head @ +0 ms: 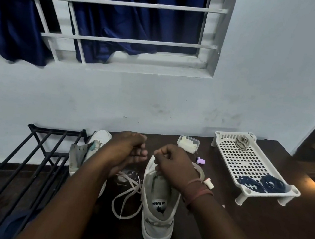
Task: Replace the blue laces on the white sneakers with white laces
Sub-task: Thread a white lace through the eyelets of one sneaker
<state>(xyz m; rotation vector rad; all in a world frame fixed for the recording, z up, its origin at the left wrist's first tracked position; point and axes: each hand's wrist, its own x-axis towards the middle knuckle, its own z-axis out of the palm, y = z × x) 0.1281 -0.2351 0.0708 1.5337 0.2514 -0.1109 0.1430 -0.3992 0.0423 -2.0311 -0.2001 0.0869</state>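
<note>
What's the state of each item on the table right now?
Right sneaker: upright, white lace part threaded, loose ends trailing left.
Left sneaker: behind left forearm, lacing not visible.
White lace: loose loop on table.
Blue laces: removed, coiled in white tray.
Plastic box: open, no lid.
Left hand: fingers curled; grip unclear.
Right hand: pinching lace at shoe's eyelets.

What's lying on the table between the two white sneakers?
In the head view, loose white laces lie on the dark table between the left sneaker and the right sneaker.

Hands (148, 155) over white-laced sneaker (159, 212)
</note>
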